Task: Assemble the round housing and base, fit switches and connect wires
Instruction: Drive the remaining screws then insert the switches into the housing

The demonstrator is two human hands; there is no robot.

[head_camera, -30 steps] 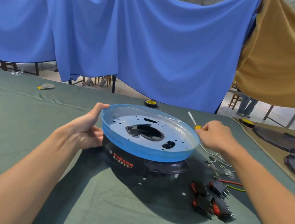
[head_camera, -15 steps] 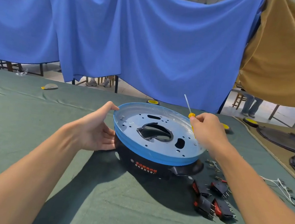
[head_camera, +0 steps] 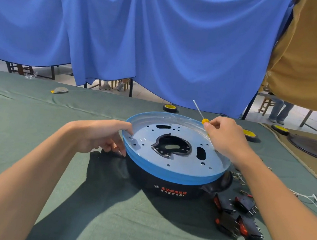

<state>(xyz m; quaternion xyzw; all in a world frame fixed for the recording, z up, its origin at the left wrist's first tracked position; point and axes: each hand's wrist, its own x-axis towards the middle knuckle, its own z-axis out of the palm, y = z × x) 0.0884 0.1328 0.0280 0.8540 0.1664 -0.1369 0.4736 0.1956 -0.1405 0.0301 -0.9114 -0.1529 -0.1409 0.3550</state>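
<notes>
Blue-rimmed round housing on black base; left hand grips rim, right hand pinches yellow-handled screwdriver.

Wide bare tabletop opens to the left and front of the round housing, an easy way in. The right side is crowded: black switches lie just beside the base, white wires trail past them, and what may be tape rolls sit behind. A blue curtain walls off the far edge.
</notes>
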